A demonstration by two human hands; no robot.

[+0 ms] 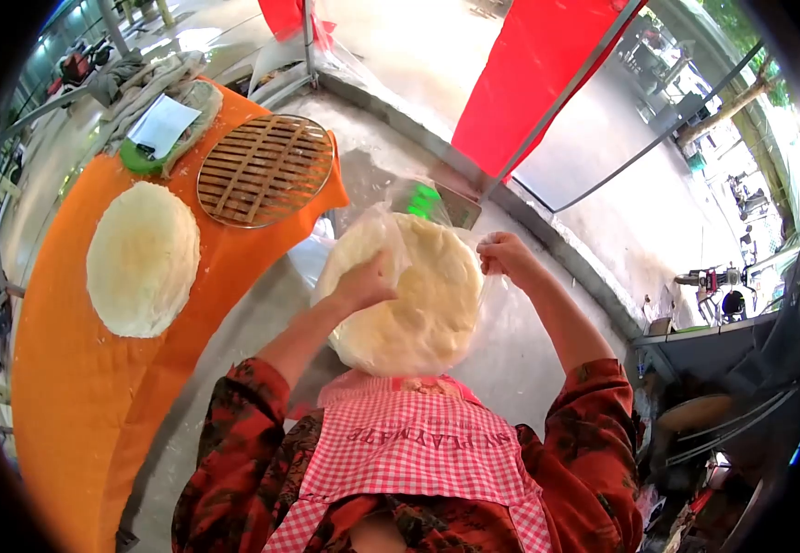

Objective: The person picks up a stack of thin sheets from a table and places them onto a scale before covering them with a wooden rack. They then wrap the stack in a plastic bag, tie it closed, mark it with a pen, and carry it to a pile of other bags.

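Large round flatbreads (pixel 428 295) lie inside a clear plastic bag (pixel 352 241) in front of my checked apron. On the right, my right hand (pixel 508 256) pinches the bag's edge, its fingers closed. My left hand (pixel 365 282) is at the left part of the bag, over the bread, with its fingers partly hidden by plastic; what it grips cannot be made out. A green printed patch (pixel 421 200) shows at the far side of the bag.
An orange-covered table (pixel 156 387) on the left bears a stack of pale flatbreads (pixel 144 259), a round slatted rack (pixel 266 170) and a green item under white paper (pixel 162 126). Red cloth (pixel 524 78) hangs beyond a low ledge (pixel 566 253).
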